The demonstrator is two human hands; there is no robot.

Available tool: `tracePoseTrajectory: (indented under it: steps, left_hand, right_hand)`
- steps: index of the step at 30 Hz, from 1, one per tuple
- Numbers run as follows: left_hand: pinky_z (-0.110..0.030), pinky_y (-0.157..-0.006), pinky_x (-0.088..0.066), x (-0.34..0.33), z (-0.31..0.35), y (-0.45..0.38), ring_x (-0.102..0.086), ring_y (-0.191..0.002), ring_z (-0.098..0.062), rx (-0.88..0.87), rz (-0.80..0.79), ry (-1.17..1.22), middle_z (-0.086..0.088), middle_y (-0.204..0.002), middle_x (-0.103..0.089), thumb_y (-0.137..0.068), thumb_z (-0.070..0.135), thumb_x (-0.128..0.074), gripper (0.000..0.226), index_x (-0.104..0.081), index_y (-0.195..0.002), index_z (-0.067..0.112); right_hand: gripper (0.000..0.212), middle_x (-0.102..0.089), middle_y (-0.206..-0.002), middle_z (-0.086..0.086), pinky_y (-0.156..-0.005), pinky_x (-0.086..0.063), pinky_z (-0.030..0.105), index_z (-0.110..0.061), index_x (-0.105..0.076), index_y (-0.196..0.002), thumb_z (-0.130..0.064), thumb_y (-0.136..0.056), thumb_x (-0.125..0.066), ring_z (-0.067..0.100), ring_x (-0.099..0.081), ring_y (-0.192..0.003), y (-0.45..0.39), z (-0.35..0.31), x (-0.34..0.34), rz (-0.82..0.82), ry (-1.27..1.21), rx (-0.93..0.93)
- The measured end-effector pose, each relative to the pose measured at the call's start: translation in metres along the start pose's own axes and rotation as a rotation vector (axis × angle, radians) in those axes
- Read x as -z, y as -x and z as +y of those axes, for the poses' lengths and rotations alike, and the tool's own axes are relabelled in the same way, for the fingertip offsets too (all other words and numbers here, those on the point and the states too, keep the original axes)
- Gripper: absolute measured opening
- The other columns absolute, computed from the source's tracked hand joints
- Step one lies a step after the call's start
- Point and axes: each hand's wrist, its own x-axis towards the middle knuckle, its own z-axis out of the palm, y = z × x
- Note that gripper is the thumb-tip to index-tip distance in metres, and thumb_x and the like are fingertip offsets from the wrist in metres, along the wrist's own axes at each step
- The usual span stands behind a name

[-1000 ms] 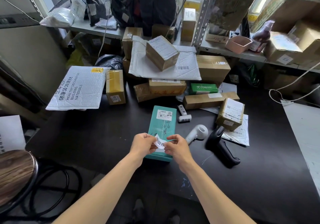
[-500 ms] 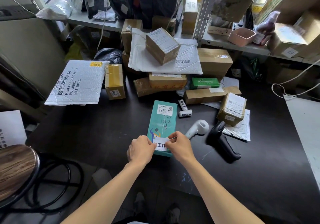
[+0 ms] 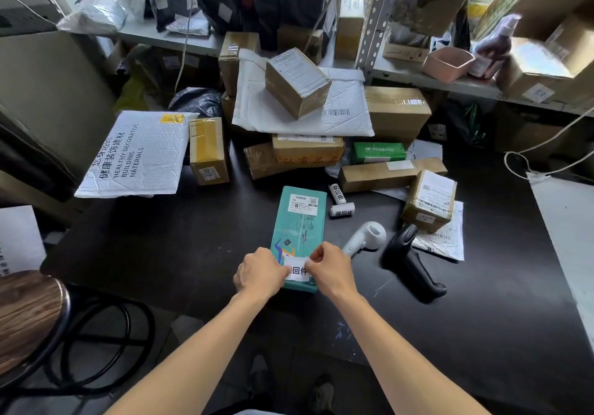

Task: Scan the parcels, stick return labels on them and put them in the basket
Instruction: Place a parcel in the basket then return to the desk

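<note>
Head view, the only one here: one teal parcel [image 3: 300, 228] lying flat on the black table [image 3: 160, 254], long axis running straight away from the near edge, shipping label end pointing at the box pile. One white return label [image 3: 297, 270] sitting across the parcel's near end, black characters showing. Two hands on it: left hand [image 3: 258, 275] curled, pinching the label's left edge; right hand [image 3: 329, 268] curled too, pinching the right edge. Can't tell how firmly it's sticking yet.

Counting outward from the teal parcel: two small label rolls [image 3: 341, 209] lying just right of its far end. Two handheld scanners further right, a white one [image 3: 364, 238] nearly touching the right hand, a black one [image 3: 411, 260] beyond that. One big white bubble mailer [image 3: 138, 154] well off to the left. One wooden stool [image 3: 29, 315] way left, past the near table edge.
</note>
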Motion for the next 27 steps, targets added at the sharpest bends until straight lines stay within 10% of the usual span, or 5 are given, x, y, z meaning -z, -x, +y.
tracePoseTrajectory:
  steps: [9, 16, 27]
  left_hand:
    - [-0.033, -0.074, -0.041, 0.018, 0.007, -0.014, -0.056, -0.087, -0.020, 0.078, -0.071, -0.078, 0.000, -0.093, -0.059, -0.066, 0.077, -0.073, 0.067, -0.055, -0.094, 0.019]
    - [-0.037, -0.080, -0.059, 0.015, -0.007, -0.032, -0.066, -0.094, -0.016, -0.035, -0.227, 0.018, 0.003, -0.114, -0.067, -0.073, 0.062, -0.078, 0.075, -0.053, -0.133, 0.024]
    - [-0.036, -0.073, -0.063, 0.015, -0.014, -0.038, -0.069, -0.090, -0.013, -0.098, -0.354, 0.235, 0.006, -0.103, -0.072, -0.083, 0.047, -0.077, 0.044, -0.060, -0.120, 0.029]
  right_hand:
    - [0.066, -0.060, -0.101, 0.005, -0.063, -0.053, 0.039, -0.013, -0.043, -0.101, -0.053, -0.068, -0.084, 0.027, -0.064, -0.093, -0.005, -0.002, 0.002, -0.072, -0.024, -0.171]
    - [0.036, -0.066, -0.108, 0.004, -0.069, -0.063, 0.043, -0.017, -0.053, -0.099, -0.029, -0.081, -0.082, 0.021, -0.069, -0.092, -0.016, 0.007, 0.009, -0.252, -0.187, -0.245]
    - [0.028, -0.064, -0.114, -0.003, -0.069, -0.063, 0.036, -0.019, -0.049, -0.116, -0.024, -0.094, -0.065, 0.012, -0.065, -0.098, -0.009, 0.003, 0.015, -0.326, -0.283, -0.274]
